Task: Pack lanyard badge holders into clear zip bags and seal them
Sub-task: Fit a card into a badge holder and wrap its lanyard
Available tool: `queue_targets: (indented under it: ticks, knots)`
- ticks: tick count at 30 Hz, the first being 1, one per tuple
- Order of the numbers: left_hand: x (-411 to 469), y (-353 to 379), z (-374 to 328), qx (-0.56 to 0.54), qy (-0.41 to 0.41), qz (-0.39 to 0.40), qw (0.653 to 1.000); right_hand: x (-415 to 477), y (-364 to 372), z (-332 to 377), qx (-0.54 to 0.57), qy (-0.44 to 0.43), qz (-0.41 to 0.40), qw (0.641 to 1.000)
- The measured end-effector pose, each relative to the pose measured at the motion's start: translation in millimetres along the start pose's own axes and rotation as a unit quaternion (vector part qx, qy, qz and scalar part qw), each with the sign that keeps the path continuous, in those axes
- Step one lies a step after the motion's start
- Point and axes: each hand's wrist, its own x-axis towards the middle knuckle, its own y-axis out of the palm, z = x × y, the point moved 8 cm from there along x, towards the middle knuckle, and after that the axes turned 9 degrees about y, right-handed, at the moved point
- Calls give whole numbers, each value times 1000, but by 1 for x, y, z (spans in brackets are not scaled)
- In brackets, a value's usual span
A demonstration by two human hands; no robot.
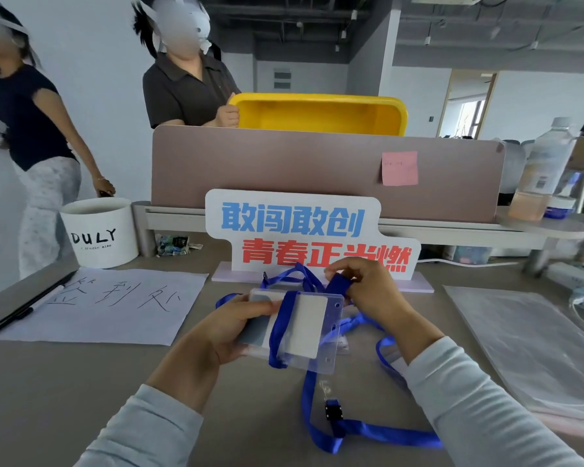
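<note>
**Badge holder in left grip, lanyard pinched in right**

Held just above the bench in the left hand: clear badge holder, thumb over its left edge, fingers curled beneath. Inside the sleeve, a white card. Across its front, 1 turn of blue lanyard. Just behind the holder's top right corner, right hand, grip closed in a pinch on a fold of that strap. Rest of the lanyard trailing in loops over the bench toward the near edge, black clip attached.

Flat at the right, well apart from both hands: stack of clear zip bags, running out past the frame's right side. At the left, white tub marked DULY, contents not visible from here. Behind the partition, yellow bin tipped toward the camera, gripped at its left rim by another person. On the raised shelf, bottle with pale orange liquid low in it.

Open bench between the sheet of paper and the bags. Close behind the hands, slogan sign. Along the paper's left edge, 2 pens.
</note>
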Motion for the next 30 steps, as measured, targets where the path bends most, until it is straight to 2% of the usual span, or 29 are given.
queue_targets:
  ticks: [5, 9, 13, 17, 20, 25, 30]
  knots:
    - [-4, 0, -1, 36, -6, -9, 999, 4, 6, -2, 39, 23, 23, 999]
    - [-10, 3, -1, 67, -36, -31, 997, 5, 8, 3, 4, 23, 15, 1000]
    - [-13, 5, -1, 98, -59, -19, 993, 10, 16, 5, -56, 25, 34, 998]
    - [-17, 17, -3, 187, -75, 10, 979, 16, 27, 7, -110, 32, 63, 991]
    - [-15, 14, -7, 290, -67, 8, 955, 18, 19, 11, -121, 28, 26, 992]
    - [-5, -10, -9, 395, -37, -59, 916, 13, -1, 19, -99, 13, -53, 994]
    - [4, -33, -22, 397, 70, -169, 900, 1, 0, 28, -96, -11, -20, 995]
